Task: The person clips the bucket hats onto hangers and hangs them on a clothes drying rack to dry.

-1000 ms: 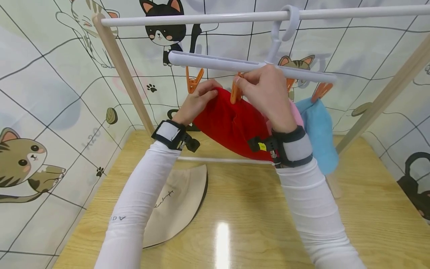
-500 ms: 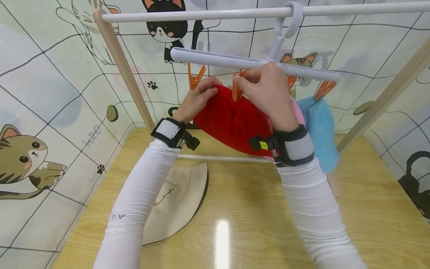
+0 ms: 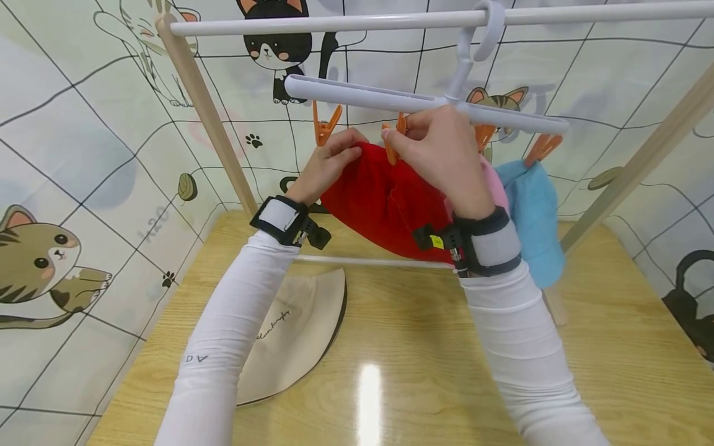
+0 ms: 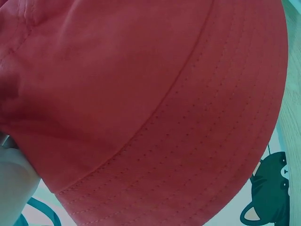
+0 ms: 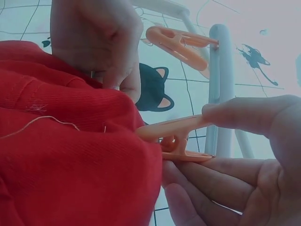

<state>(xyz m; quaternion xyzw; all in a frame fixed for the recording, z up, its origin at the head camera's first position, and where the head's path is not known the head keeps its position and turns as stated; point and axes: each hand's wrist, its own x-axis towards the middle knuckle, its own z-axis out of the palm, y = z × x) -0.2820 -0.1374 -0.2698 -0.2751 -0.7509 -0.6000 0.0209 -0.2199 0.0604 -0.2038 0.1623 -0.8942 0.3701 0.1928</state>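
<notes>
My left hand (image 3: 328, 164) pinches the edge of a red bucket hat (image 3: 385, 207), whose stitched brim (image 4: 188, 141) fills the left wrist view. With thumb and fingers, my right hand (image 3: 443, 152) pinches the legs of an orange clothespin (image 5: 174, 129). Its tip end meets the hat's edge in the right wrist view; how far the cloth sits inside is hidden. The clothespin hangs under a pale hanger (image 3: 362, 97). Left of it, another orange clothespin (image 3: 326, 127) hangs just above my left hand, with no cloth in it.
A white rod (image 3: 334, 25) on wooden posts (image 3: 209, 118) carries the hanger. Toward its right end hang a pink item (image 3: 495, 186), partly hidden, and a blue hat (image 3: 532, 217), clipped by an orange clothespin (image 3: 543, 148). A beige bucket hat (image 3: 304, 334) lies on the wooden table (image 3: 418, 371).
The clothespin in my right hand now slants, its near leg tipped toward the thumb. My left hand keeps its hold on the red hat. The head view has shifted slightly.
</notes>
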